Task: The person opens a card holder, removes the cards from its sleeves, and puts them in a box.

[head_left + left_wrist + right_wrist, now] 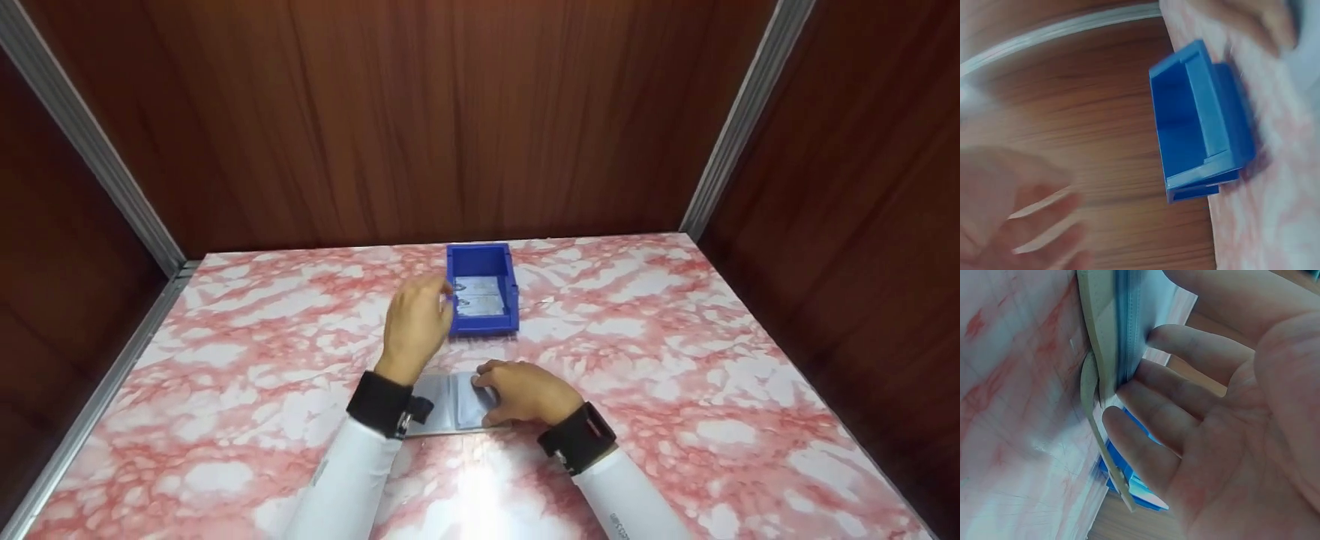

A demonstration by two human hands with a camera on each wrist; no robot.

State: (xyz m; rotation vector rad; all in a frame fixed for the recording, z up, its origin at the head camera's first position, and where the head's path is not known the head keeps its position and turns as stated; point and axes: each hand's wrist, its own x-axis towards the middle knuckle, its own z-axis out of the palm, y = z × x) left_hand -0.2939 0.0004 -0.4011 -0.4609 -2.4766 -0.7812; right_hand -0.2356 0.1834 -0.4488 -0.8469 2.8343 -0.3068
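A card holder [435,394] with clear plastic sleeves lies spread on the table in the head view. Its beige cover [1098,320] and a loose strap [1107,453] show in the right wrist view. My right hand [529,391] rests on the holder's right side, fingertips [1154,336] touching the sleeves without curling round them. Farther forward, my left hand [415,319] hovers at the left side of a blue bin [484,325], fingers loosely extended and nothing visible in them. Flat silvery, card-like pieces [481,295] lie inside the bin.
The table [675,360] has a red-and-white marbled top. Brown wood-look panels [480,120] stand behind it and at both sides, joined by metal corner posts [739,127]. The bin stands near the table's back edge.
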